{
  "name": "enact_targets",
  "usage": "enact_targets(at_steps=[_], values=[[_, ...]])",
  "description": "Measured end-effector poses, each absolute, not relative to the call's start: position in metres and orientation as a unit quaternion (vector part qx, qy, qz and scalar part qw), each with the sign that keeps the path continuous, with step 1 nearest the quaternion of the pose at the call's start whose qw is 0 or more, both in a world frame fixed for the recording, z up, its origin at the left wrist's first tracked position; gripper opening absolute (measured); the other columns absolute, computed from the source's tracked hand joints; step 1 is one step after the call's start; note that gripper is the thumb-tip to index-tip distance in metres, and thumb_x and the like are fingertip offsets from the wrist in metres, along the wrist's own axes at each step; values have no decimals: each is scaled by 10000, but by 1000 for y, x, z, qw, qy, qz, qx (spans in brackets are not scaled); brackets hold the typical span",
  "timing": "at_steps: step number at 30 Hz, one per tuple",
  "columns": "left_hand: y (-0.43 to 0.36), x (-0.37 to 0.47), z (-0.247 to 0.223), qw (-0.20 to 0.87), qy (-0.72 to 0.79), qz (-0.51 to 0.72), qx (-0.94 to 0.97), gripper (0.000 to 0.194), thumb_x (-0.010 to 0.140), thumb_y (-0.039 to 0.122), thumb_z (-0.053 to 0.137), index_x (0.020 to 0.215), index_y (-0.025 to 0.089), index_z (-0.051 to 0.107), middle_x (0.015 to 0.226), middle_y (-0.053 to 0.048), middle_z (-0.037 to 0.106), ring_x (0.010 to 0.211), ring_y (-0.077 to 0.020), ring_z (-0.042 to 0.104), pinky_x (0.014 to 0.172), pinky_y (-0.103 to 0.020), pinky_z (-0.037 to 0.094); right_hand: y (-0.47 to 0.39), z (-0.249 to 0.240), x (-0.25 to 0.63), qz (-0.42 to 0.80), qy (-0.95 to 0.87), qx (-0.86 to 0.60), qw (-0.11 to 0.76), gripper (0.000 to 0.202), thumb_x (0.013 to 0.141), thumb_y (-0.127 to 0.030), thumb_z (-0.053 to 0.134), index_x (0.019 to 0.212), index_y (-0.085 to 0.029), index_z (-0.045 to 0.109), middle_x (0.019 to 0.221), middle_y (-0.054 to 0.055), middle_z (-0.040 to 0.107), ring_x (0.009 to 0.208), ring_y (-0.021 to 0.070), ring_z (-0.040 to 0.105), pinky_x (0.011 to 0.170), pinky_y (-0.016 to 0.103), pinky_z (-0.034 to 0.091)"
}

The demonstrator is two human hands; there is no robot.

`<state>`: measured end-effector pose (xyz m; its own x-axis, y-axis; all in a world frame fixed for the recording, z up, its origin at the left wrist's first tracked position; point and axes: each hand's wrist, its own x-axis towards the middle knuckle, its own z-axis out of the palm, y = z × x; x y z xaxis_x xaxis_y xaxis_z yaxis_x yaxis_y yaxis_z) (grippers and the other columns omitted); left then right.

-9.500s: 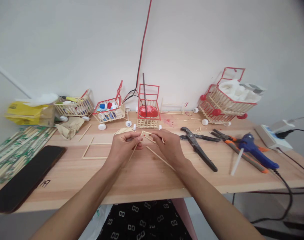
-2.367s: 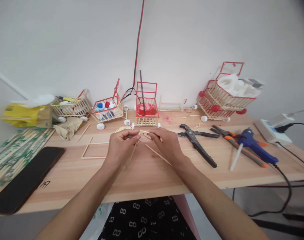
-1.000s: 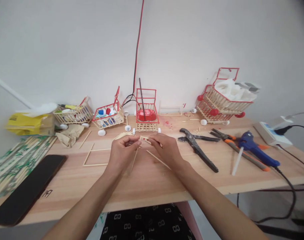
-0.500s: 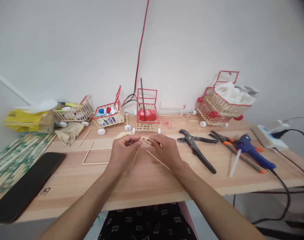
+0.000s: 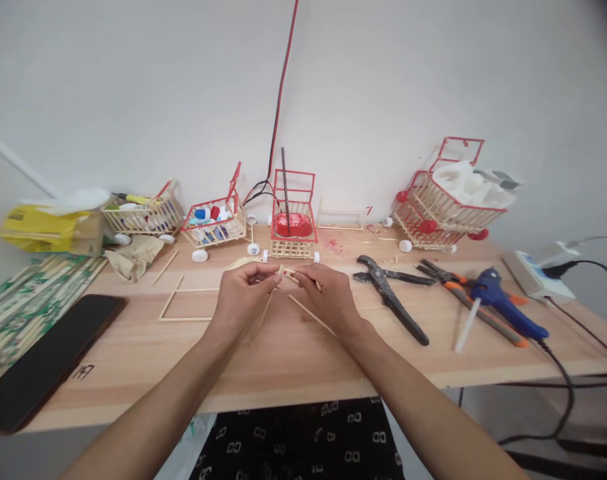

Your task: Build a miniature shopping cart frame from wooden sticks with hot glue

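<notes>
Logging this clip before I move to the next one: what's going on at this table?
A person sits at a wooden table, both hands pinching thin wooden sticks together at the middle. The left hand and right hand meet fingertip to fingertip over a joint of the sticks. A flat stick frame lies to the left, small stick-built carts line the wall, and black pliers and a blue glue gun lie untouched to the right.

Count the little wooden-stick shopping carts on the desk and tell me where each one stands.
4, all along the wall: the far-left cart, the cart with bottle caps, the centre cart with a red bowl, and the large tilted cart at right. None seem hidden.
</notes>
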<state>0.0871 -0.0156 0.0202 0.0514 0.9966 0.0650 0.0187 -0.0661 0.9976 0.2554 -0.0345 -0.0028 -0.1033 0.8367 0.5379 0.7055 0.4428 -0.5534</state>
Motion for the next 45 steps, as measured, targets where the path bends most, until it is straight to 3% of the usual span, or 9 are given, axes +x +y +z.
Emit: enact_targets(at_steps=[4, 12, 21, 29, 45], values=[[-19, 89, 23, 503, 463, 509, 523, 283, 604, 255, 783, 849, 124, 724, 701, -22, 687, 614, -122, 597, 622, -245, 456, -35, -1, 255, 82, -732, -521, 431, 213, 930, -244, 501, 886, -206, 705, 880, 46, 722, 837, 171, 645, 752, 259, 462], [-14, 85, 22, 516, 431, 527, 519, 612, 616, 228, 772, 1187, 124, 581, 679, 21, 654, 617, -113, 602, 635, -232, 467, -36, 2, 258, 81, -727, -517, 444, 201, 924, -230, 514, 959, -223, 712, 974, 32, 732, 914, 175, 653, 791, 269, 465], [-15, 86, 16, 524, 473, 499, 503, 280, 615, 274, 784, 866, 152, 761, 717, -26, 707, 608, -124, 592, 631, -257, 473, -36, 3, 255, 79, -719, -526, 447, 193, 912, -231, 529, 944, -221, 719, 935, 32, 737, 879, 181, 661, 788, 281, 475], [-16, 89, 19, 528, 460, 500, 510, 194, 636, 254, 768, 804, 158, 766, 656, -8, 681, 596, -105, 567, 633, -243, 462, -37, 5, 255, 74, -719, -531, 442, 207, 919, -225, 508, 982, -232, 705, 996, 32, 729, 930, 183, 648, 796, 286, 460], [-9, 83, 9, 508, 437, 500, 548, 201, 689, 277, 737, 838, 143, 732, 641, 5, 629, 504, -73, 510, 496, -209, 416, -39, 2, 255, 70, -739, -520, 421, 231, 934, -228, 470, 847, -191, 680, 894, 43, 719, 847, 175, 637, 745, 267, 434]])
